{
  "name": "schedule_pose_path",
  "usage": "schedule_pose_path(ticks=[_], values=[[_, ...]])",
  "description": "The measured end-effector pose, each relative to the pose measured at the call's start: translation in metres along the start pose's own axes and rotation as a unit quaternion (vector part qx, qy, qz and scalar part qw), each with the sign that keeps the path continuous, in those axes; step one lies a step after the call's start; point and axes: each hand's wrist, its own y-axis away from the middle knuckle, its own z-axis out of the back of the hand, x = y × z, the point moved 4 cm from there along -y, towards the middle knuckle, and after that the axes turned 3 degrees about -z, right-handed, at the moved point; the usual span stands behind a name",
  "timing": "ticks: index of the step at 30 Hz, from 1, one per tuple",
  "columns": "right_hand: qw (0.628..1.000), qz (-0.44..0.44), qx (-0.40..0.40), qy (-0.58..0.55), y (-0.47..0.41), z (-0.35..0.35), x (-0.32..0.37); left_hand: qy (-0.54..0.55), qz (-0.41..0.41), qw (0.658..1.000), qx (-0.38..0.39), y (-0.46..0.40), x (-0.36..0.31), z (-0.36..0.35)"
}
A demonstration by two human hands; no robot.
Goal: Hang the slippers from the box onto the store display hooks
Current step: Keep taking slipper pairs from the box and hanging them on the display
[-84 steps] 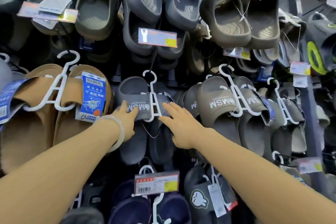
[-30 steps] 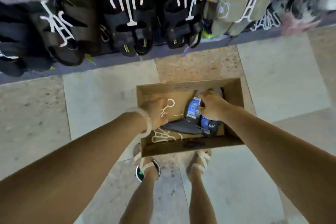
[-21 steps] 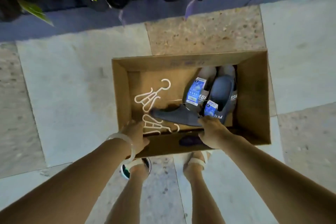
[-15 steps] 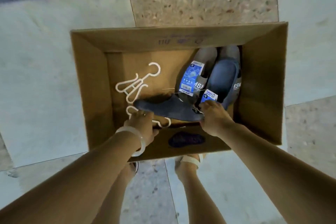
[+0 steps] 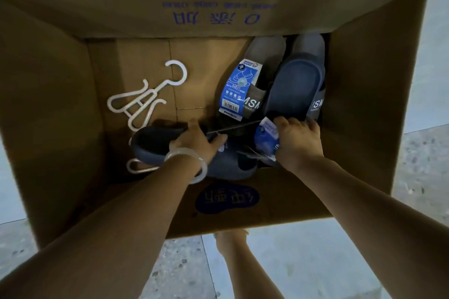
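I look straight down into an open cardboard box [image 5: 364, 80] on the floor. A dark blue slipper [image 5: 150, 143] lies sideways near the box's front; my left hand [image 5: 196, 141], with a pale bangle on the wrist, is closed over its upper. My right hand [image 5: 296, 138] grips the heel end of a second dark blue slipper [image 5: 296, 85] together with its blue tag [image 5: 266, 138]. A grey slipper [image 5: 264, 56] with a blue label sleeve [image 5: 239, 90] lies beside it. The display hooks are out of view.
A loose white plastic hanger [image 5: 145, 97] lies on the box floor at the left. Another white hanger [image 5: 138, 165] pokes out from under the sideways slipper. Tiled floor surrounds the box, and my foot [image 5: 230, 235] stands just in front of it.
I turned from the display wall down to the box and leaned in close. My left hand left the hanger and closed on the sideways slipper; my right hand stayed at the tagged slipper.
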Motion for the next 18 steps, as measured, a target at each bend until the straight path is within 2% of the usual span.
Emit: schedule_pose_path(ticks=[4,7,10,13,15,18], values=[[0.995,0.064,-0.029,-0.064,0.022,0.023,0.006,0.007,-0.039,0.999,0.014,0.027,0.01,0.02],[0.991,0.093,0.009,-0.092,0.029,0.03,0.023,-0.05,-0.084,0.994,0.057,0.034,0.014,0.037],[0.99,0.051,0.087,-0.098,0.015,0.029,0.036,-0.101,-0.125,0.984,0.077,0.033,0.01,0.045],[0.986,0.029,0.16,-0.035,-0.003,0.02,0.046,-0.146,-0.157,0.974,0.079,0.027,0.006,0.043],[0.988,-0.005,0.147,-0.04,-0.008,0.014,0.049,-0.184,-0.164,0.966,0.079,0.02,0.004,0.041],[0.983,-0.09,0.102,-0.122,-0.007,0.003,0.035,-0.221,-0.176,0.956,0.075,0.018,-0.007,0.038]])
